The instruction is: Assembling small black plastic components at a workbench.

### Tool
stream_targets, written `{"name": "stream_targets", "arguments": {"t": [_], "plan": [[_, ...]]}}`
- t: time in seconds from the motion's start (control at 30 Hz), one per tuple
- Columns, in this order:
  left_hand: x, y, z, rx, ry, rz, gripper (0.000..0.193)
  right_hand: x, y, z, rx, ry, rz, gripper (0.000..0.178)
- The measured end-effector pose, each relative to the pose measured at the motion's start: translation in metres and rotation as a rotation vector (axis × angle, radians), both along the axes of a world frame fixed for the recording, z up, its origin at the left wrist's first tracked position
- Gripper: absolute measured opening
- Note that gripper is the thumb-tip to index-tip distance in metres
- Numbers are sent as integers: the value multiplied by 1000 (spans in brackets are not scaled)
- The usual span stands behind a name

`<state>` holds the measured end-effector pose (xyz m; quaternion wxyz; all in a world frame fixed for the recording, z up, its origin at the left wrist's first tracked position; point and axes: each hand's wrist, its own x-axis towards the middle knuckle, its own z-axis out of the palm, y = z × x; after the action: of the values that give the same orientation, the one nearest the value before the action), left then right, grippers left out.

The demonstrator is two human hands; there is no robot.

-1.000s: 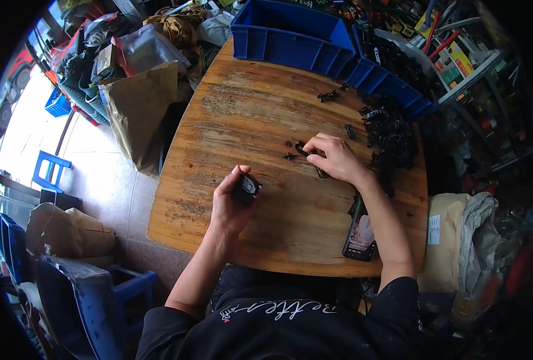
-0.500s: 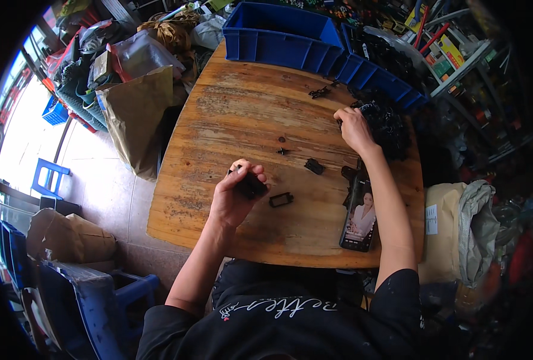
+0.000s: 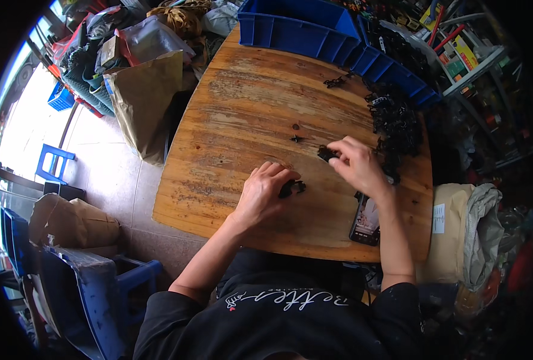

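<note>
My left hand [image 3: 263,193] is palm down over the middle of the wooden table [image 3: 230,144], its fingers curled round a small black plastic part [image 3: 291,188]. The hand hides much of that part, so I cannot tell whether it is one piece or two. To the right, my right hand [image 3: 360,167] reaches across with thumb and fingers closed on a small black block-like part [image 3: 326,153] at the tabletop. Farther off lies a tiny black piece [image 3: 297,138]. Next to my right forearm rests a phone [image 3: 365,223] with a lit screen, partly covered by the arm.
A heap of black parts [image 3: 395,123] lines the table's right side. Another small black part [image 3: 336,81] lies near the far edge. Blue bins [image 3: 296,36] stand at the back. Paper sacks [image 3: 143,102] flank the table, and a blue stool [image 3: 55,162] stands on the floor left.
My right hand has come back from the heap to the block-like part. My left hand has turned palm down and moved right, to where the black frame lay. The view has shifted slightly.
</note>
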<state>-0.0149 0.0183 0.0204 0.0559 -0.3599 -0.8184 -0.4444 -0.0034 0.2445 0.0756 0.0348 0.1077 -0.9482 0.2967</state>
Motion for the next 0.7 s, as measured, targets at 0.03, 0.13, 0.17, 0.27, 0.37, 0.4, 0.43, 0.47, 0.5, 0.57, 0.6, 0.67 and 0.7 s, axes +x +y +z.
{"name": "stream_targets", "arguments": {"t": [0.03,0.13,0.17,0.27,0.37,0.4,0.43,0.47,0.5,0.57,0.6,0.67,0.7], "plan": [[-2,1,2,-1,-3,-12,21,14,-10,-2,-18,3,52,26],[-8,0,4,75,-40,151,20,42,-34,-18,32,138,73,27],[-6,-1,4,73,-42,141,20,48,-40,-22,37,140,30,26],[-2,1,2,-83,-48,53,17,60,-53,-30,-148,21,-99,25],[3,2,4,6,-321,-99,19,63,-54,-36,-162,124,-174,25],[1,-2,10,-1,-414,-221,22,65,-53,-40,-217,66,-239,24],[1,-3,14,-3,-419,-222,22,66,-52,-39,-241,51,-249,24],[1,-4,16,29,-497,-235,21,67,-50,-38,-248,65,-255,24],[-1,-4,17,66,-571,-243,21,67,-48,-35,-252,82,-255,24],[-2,-5,13,7,-517,-210,20,69,-45,-34,-199,198,-284,24],[-2,-4,10,-56,-461,-185,20,72,-44,-33,-180,176,-303,24],[1,-3,8,-62,-431,-233,19,75,-46,-29,-161,153,-318,24],[2,-2,7,-69,-397,-288,18,76,-49,-28,-134,165,-321,25]]}}
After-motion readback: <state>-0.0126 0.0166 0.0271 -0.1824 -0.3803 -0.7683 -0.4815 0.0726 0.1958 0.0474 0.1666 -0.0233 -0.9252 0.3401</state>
